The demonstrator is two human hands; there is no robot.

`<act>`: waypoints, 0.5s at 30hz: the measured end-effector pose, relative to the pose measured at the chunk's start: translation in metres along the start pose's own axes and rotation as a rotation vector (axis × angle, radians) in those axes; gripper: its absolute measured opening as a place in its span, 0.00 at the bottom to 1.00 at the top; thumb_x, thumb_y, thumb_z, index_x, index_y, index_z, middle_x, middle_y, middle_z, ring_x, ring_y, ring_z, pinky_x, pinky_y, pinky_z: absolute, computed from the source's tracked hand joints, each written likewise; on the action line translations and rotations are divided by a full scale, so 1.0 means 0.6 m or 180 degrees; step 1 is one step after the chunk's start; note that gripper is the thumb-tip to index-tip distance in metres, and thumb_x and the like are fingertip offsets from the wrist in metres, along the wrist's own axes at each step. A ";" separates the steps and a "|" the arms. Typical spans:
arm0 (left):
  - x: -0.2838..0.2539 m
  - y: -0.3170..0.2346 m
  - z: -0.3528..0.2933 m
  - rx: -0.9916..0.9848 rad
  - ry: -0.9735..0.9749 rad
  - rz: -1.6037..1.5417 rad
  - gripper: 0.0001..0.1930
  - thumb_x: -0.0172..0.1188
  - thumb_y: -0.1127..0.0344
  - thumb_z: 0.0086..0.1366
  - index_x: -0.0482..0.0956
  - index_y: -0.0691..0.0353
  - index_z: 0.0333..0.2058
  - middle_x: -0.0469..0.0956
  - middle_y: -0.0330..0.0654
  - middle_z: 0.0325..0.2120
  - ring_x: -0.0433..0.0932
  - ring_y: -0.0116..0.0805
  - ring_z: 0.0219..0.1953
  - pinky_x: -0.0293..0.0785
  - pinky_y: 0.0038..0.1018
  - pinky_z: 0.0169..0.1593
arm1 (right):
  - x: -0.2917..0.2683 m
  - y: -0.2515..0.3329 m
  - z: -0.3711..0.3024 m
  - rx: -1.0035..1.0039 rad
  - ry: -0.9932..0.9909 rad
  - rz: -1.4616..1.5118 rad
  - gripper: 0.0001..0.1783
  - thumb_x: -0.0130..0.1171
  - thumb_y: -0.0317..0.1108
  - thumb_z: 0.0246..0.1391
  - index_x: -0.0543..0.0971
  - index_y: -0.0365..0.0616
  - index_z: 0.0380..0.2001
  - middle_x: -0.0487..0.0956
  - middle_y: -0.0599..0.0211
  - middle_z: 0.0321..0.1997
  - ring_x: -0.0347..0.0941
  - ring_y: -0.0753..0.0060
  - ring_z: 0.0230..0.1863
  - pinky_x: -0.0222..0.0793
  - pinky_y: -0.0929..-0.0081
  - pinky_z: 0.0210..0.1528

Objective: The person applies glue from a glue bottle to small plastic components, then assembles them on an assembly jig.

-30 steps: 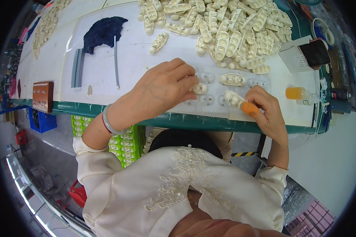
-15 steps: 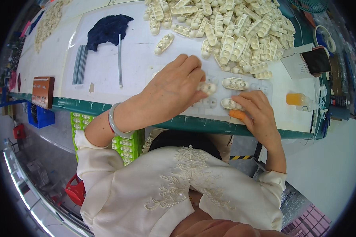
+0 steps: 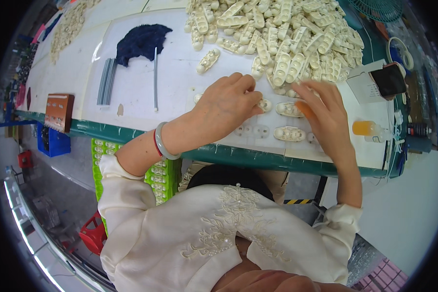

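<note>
My left hand (image 3: 228, 104) reaches over a clear tray (image 3: 253, 131). Its fingers are closed at a cream plastic part (image 3: 264, 104) with round cups; the hand covers most of that part. To its right, my right hand (image 3: 326, 112) is raised at the lower edge of a big heap of similar cream parts (image 3: 277, 39), its fingers stretched out and slightly blurred. An orange finger cover (image 3: 306, 110) is on one of its fingers. Two cream parts lie one behind the other on the tray: a far one (image 3: 288, 109) and a near one (image 3: 289, 134).
A single cream part (image 3: 209, 61) lies left of the heap. Farther left are a dark blue cloth (image 3: 141, 41), grey rods (image 3: 107, 82) and a brown box (image 3: 59, 112). On the right stand a phone (image 3: 388, 80) on a white box and a bottle of orange liquid (image 3: 365, 128).
My right hand has let go of the near cream part, now lying on the tray, and has moved up toward the heap. My left hand has shifted slightly right in view.
</note>
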State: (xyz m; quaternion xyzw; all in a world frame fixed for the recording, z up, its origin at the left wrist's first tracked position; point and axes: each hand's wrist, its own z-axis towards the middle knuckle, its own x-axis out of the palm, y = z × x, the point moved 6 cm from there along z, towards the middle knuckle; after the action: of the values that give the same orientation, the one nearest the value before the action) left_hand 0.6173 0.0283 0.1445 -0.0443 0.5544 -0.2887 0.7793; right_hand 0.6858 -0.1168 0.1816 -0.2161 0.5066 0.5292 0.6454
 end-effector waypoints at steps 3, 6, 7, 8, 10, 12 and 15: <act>-0.025 0.011 0.001 -0.0161 -0.0211 0.0104 0.17 0.67 0.63 0.49 0.76 0.64 0.37 0.73 0.43 0.33 0.73 0.40 0.35 0.71 0.31 0.38 | 0.032 -0.002 0.055 -0.0975 0.0167 -0.0693 0.21 0.60 0.24 0.40 0.75 0.43 0.43 0.73 0.62 0.46 0.66 0.57 0.51 0.60 0.66 0.54; -0.071 0.065 -0.002 -0.0715 -0.0693 0.0044 0.22 0.68 0.59 0.49 0.76 0.65 0.40 0.74 0.46 0.33 0.73 0.44 0.35 0.71 0.32 0.37 | 0.068 -0.038 0.066 -0.1186 0.0501 -0.0819 0.23 0.60 0.25 0.42 0.73 0.43 0.46 0.72 0.62 0.48 0.64 0.56 0.54 0.56 0.64 0.59; -0.080 0.086 -0.005 -0.0914 -0.0682 0.0387 0.22 0.68 0.59 0.48 0.76 0.65 0.39 0.75 0.47 0.33 0.74 0.44 0.34 0.71 0.33 0.37 | 0.065 -0.047 0.067 -0.1176 0.0505 -0.0832 0.23 0.60 0.25 0.42 0.73 0.43 0.46 0.72 0.62 0.48 0.64 0.56 0.54 0.56 0.64 0.59; -0.080 0.106 -0.008 -0.0895 -0.0682 0.0363 0.22 0.68 0.59 0.48 0.76 0.65 0.39 0.75 0.47 0.33 0.74 0.44 0.34 0.71 0.33 0.37 | 0.050 -0.064 0.070 -0.0855 0.0256 -0.0349 0.23 0.59 0.24 0.44 0.72 0.43 0.47 0.72 0.62 0.48 0.65 0.59 0.53 0.58 0.65 0.58; -0.061 0.139 -0.021 -0.0943 -0.0508 0.0888 0.19 0.68 0.62 0.49 0.77 0.65 0.38 0.75 0.47 0.32 0.75 0.45 0.34 0.71 0.34 0.36 | 0.027 -0.077 0.061 -0.0512 0.0054 0.0078 0.23 0.59 0.23 0.45 0.70 0.43 0.48 0.72 0.61 0.49 0.66 0.61 0.52 0.61 0.66 0.56; -0.053 0.153 -0.029 -0.1004 -0.0460 0.0716 0.17 0.67 0.63 0.50 0.77 0.65 0.37 0.75 0.47 0.31 0.75 0.45 0.33 0.71 0.34 0.36 | -0.011 -0.125 0.034 0.0888 -0.0707 0.2077 0.23 0.55 0.19 0.48 0.69 0.41 0.50 0.71 0.60 0.50 0.69 0.69 0.48 0.67 0.73 0.50; -0.059 0.166 -0.034 -0.1328 -0.0426 0.0318 0.13 0.65 0.69 0.51 0.77 0.66 0.36 0.77 0.48 0.31 0.76 0.43 0.33 0.71 0.31 0.37 | -0.015 -0.149 -0.035 0.1289 -0.0869 0.2609 0.24 0.49 0.16 0.50 0.65 0.37 0.53 0.70 0.61 0.51 0.71 0.75 0.44 0.69 0.81 0.45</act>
State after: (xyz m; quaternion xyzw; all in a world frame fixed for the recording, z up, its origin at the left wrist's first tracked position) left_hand 0.6311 0.1335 0.1277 -0.1962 0.5506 -0.1253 0.8017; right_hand 0.7584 -0.1691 0.1582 0.2033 0.5536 0.6543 0.4733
